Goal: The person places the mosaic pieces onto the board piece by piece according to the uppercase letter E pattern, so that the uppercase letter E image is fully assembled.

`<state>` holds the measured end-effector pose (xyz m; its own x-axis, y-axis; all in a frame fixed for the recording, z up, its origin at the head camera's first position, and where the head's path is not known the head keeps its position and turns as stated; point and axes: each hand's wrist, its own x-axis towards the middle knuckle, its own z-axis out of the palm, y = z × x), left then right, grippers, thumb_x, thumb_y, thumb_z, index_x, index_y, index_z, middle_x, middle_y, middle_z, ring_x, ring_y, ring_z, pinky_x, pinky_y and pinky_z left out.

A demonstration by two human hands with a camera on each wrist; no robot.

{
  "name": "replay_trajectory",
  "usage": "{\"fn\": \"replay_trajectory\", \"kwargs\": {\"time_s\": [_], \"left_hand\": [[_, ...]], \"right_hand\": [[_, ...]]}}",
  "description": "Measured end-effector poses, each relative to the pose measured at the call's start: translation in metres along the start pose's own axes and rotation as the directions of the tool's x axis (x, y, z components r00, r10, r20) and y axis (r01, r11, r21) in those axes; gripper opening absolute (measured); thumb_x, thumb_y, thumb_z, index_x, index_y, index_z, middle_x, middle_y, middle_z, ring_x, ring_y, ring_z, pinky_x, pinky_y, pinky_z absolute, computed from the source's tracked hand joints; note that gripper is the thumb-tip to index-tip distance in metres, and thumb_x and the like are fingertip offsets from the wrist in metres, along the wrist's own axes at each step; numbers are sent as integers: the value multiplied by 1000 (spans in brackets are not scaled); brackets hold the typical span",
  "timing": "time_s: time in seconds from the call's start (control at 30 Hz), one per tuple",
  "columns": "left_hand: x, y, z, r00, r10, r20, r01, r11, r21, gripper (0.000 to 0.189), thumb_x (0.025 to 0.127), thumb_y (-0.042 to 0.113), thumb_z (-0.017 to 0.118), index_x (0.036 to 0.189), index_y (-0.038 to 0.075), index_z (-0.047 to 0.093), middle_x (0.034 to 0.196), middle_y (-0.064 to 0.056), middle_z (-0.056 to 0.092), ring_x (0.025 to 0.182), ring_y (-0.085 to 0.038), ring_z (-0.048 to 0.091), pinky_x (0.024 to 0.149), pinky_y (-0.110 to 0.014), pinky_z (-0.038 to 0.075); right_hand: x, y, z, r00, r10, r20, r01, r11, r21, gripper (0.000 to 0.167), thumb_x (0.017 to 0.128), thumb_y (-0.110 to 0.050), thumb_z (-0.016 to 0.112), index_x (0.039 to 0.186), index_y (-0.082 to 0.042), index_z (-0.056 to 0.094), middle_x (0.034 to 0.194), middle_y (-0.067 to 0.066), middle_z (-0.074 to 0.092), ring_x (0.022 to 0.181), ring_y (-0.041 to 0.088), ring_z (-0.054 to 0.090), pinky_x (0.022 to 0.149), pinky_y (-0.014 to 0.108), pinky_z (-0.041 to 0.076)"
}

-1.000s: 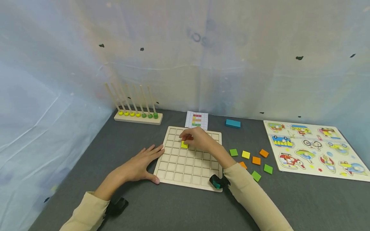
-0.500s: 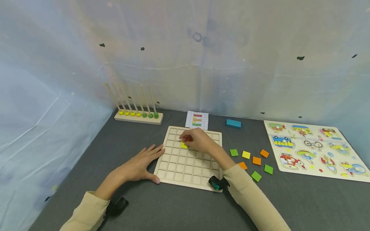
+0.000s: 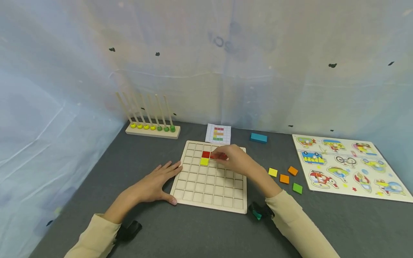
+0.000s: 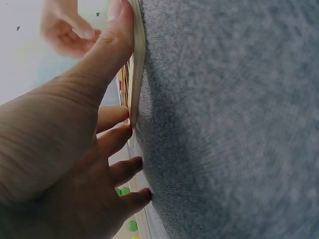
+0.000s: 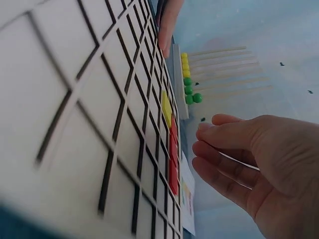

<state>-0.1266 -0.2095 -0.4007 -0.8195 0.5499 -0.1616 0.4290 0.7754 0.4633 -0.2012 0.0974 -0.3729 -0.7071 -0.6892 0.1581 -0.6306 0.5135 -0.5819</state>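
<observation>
A pale wooden grid board (image 3: 211,182) lies on the dark table. My left hand (image 3: 161,182) rests at its left edge with fingers spread; in the left wrist view the thumb (image 4: 107,47) touches the board's rim. My right hand (image 3: 237,159) is over the upper part of the board. In the right wrist view its loosely bent fingers (image 5: 219,172) hold nothing and are apart from the grid. A yellow tile (image 3: 204,162) sits in a cell just below a red tile (image 3: 205,154). More red tiles (image 5: 173,167) continue that row, partly covered by the hand in the head view.
Loose yellow (image 3: 273,172), orange (image 3: 284,179) and green (image 3: 297,188) tiles lie right of the board. Behind it are a pattern card (image 3: 218,134) and a blue block (image 3: 259,138). A peg-and-bead stand (image 3: 153,131) is back left, a vehicle puzzle (image 3: 351,166) right.
My right hand has moved to the right and lifted off the yellow tile, uncovering it and the red tile above. The right forearm now covers some loose tiles. The left hand stays put.
</observation>
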Motion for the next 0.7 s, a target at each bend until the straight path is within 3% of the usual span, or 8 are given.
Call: {"fn": "replay_trajectory", "kwargs": {"time_s": [0.37,0.7], "left_hand": [[-1,-2,0,1000,0,0,0,1000,2,114,68,61,78,155,7,27,162,-12,20,148,-41,13,116,-62,12],[-1,-2,0,1000,1,6,-1,1000,0,114,68,61,76,156,8,27,162,-12,19,148,-41,12,116,-62,11]], "right_hand": [[-55,14,-27,998,58,29,-60,995,84,29,90,-4,70,119,-3,69,102,4,70,92,14,65,83,35,56],[-110,30,-38,987,158,19,-158,987,-12,35,85,2,72,120,-2,67,108,8,70,94,21,67,79,32,57]]}}
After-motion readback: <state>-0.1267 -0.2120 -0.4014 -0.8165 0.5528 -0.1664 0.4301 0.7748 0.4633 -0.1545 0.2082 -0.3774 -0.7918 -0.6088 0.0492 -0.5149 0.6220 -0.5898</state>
